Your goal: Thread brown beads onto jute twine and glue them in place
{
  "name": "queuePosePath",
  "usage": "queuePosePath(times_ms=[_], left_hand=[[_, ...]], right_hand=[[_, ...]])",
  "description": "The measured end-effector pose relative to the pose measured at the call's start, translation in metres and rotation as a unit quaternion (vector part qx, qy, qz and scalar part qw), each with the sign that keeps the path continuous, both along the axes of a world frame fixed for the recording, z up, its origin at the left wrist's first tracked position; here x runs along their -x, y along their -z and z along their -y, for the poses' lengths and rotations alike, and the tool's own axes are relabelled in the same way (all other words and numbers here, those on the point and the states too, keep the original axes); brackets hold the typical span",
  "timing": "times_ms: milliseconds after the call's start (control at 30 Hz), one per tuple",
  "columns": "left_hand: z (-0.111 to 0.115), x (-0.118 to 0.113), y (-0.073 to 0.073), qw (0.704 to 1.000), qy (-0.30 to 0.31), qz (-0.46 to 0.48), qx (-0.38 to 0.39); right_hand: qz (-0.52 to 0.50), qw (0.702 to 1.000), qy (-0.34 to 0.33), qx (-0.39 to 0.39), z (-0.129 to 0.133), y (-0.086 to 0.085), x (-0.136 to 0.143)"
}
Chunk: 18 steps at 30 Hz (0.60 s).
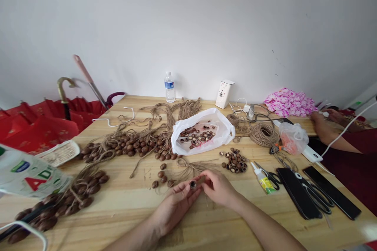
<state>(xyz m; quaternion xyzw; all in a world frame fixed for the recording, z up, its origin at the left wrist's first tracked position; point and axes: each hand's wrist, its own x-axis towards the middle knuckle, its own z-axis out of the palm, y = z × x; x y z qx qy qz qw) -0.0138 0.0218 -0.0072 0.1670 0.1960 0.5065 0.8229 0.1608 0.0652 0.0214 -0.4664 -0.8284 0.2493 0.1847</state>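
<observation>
Left hand (176, 203): gripping a round, brown, hollow nutshell (193, 184), likely keeping its cavity visible | Right hand (218, 189): fingers bunching beside it, contents unclear | White plastic bag (226, 132): lying open beyond, seemingly for easy reach

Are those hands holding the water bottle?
No, the left hand holds a small brown shell, and the water bottle stands near the wall.

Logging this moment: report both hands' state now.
Left hand: holding a brown shell.
Right hand: curled beside the shell; what it grips, if anything, cannot be told.
</observation>
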Motion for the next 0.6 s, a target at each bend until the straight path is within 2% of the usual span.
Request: queuePosePath(times_ms=[67,200,300,400,500,600], left_hand=[[-0.002,0.001,0.001,1.000,-0.007,0.005,-0.003],[-0.004,0.004,0.002,1.000,-0.015,0.010,0.009],[-0.004,0.006,0.003,1.000,-0.016,0.005,0.018],[-0.004,0.005,0.003,1.000,-0.017,-0.001,0.026],[-0.004,0.005,0.003,0.999,-0.006,0.001,0.031],[-0.002,0.005,0.002,0.999,0.014,0.008,0.039]], right_hand=[[0.038,0.999,0.003,0.006,0.000,0.000,-0.002],[0.146,0.989,-0.036,-0.004,0.000,-0.009,-0.008],[0.229,0.973,-0.026,-0.024,0.000,-0.021,-0.015],[0.275,0.961,-0.006,-0.008,-0.003,-0.029,-0.024],[0.230,0.972,0.046,-0.020,-0.007,-0.028,-0.027],[0.049,0.995,0.058,-0.058,-0.010,-0.019,-0.022]])
